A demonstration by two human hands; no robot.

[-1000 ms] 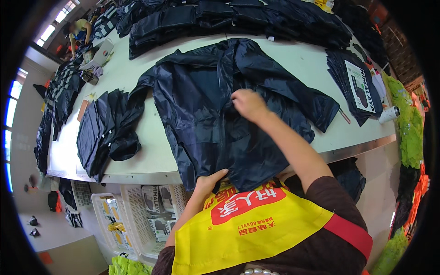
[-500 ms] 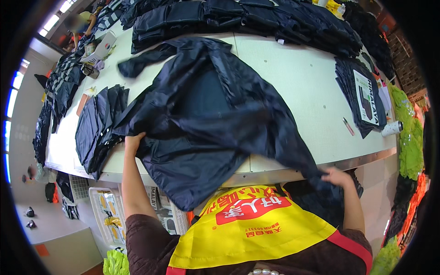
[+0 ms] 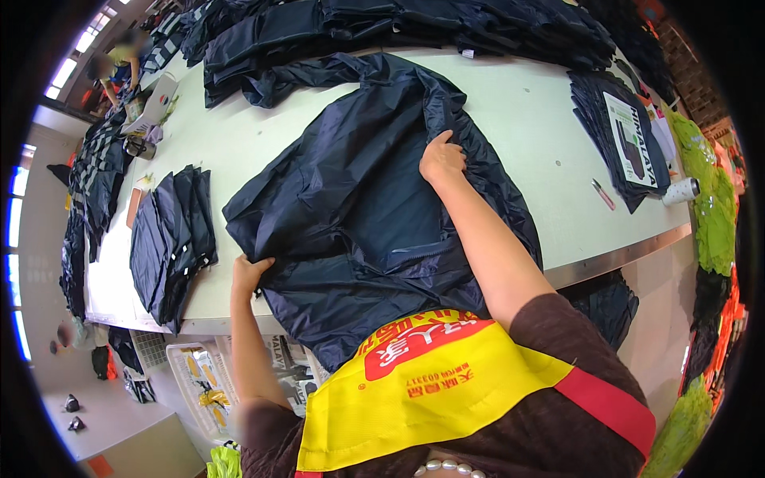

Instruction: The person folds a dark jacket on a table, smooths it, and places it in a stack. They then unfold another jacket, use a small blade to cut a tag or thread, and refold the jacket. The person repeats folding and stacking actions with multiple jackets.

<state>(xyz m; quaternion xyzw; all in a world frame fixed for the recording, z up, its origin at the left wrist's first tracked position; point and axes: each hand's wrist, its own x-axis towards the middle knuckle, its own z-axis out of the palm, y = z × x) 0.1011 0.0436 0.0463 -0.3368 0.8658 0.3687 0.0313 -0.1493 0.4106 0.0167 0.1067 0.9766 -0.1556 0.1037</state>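
**Slippery jacket could slide off the front edge**

Beside the folded dark stack point(image 3: 171, 239), the left hand point(image 3: 249, 273) has its fingers clenched on the navy jacket point(image 3: 358, 215), spread across the tabletop point(image 3: 526, 111). Its hem overhangs the edge and may drag it down. The right hand point(image 3: 441, 157) pinches a fold, which could slip and crease.

Bright, even light falls on my table point(image 3: 239, 143), with glare from windows point(image 3: 68, 68) far left. Fisheye bends the edges; the rim goes black and blurry
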